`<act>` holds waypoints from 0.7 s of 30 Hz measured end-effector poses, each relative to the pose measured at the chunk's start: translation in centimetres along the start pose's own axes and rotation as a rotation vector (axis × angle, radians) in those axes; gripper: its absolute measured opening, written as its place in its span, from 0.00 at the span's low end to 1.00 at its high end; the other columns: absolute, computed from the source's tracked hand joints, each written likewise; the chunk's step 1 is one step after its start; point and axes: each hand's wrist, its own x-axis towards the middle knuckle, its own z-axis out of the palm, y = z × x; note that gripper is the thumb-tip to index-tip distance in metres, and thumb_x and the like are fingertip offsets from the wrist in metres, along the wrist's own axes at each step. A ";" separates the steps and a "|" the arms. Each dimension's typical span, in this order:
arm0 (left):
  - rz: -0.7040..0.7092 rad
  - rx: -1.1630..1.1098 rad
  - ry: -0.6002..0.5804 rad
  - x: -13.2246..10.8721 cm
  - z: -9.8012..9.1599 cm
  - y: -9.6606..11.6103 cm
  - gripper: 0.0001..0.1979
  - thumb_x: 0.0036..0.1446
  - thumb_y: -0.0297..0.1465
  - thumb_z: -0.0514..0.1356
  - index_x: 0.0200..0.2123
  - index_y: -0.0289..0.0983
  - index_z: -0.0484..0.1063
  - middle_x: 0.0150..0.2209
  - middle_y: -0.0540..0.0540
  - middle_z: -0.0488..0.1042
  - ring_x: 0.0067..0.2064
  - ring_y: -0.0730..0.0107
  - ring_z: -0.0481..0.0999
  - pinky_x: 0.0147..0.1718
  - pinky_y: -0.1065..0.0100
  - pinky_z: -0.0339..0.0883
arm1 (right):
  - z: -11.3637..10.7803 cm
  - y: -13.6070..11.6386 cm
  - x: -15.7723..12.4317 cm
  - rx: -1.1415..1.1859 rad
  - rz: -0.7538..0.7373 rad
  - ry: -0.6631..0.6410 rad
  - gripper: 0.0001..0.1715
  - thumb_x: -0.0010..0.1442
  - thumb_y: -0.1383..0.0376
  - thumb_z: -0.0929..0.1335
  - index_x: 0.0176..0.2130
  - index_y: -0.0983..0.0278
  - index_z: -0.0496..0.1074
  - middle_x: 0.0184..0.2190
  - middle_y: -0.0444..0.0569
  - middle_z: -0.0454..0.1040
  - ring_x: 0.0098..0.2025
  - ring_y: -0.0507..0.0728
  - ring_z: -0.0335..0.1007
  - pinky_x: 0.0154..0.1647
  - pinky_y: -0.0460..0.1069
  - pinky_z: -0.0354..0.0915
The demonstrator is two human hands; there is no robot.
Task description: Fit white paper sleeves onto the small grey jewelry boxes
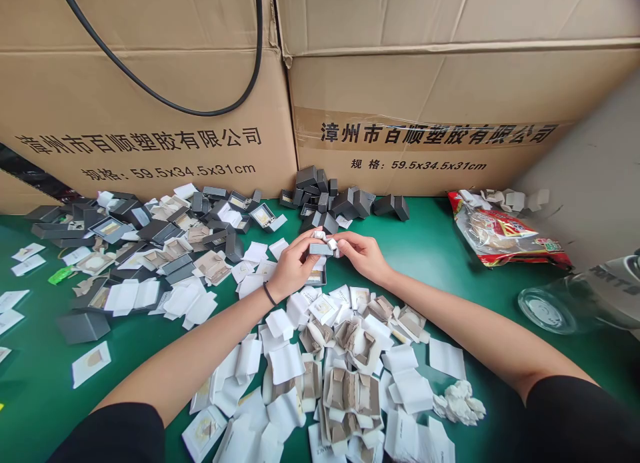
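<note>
left hand (293, 266): fingers clamped on one end of small grey box (321, 249) | right hand (363, 253): fingers pinched on its other end, possibly also on a white insert (331, 240) | box: held just in front of grey box pile (327, 198) | white cards (285, 363): well in front of that pile
</note>
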 end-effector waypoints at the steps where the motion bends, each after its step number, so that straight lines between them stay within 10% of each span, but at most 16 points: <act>1: 0.008 0.006 0.001 0.0 0.0 0.0 0.10 0.60 0.33 0.53 0.41 0.36 0.71 0.56 0.39 0.67 0.59 0.63 0.65 0.56 0.62 0.60 | 0.0 0.0 0.0 0.017 0.008 -0.020 0.18 0.60 0.54 0.63 0.40 0.63 0.75 0.31 0.46 0.76 0.29 0.52 0.71 0.33 0.48 0.69; 21: -0.020 -0.019 -0.142 -0.3 -0.2 -0.2 0.11 0.59 0.33 0.53 0.42 0.37 0.71 0.63 0.41 0.56 0.63 0.59 0.57 0.59 0.58 0.57 | 0.1 0.0 0.5 0.338 0.116 -0.004 0.19 0.52 0.54 0.70 0.42 0.61 0.72 0.46 0.50 0.73 0.43 0.56 0.72 0.45 0.52 0.69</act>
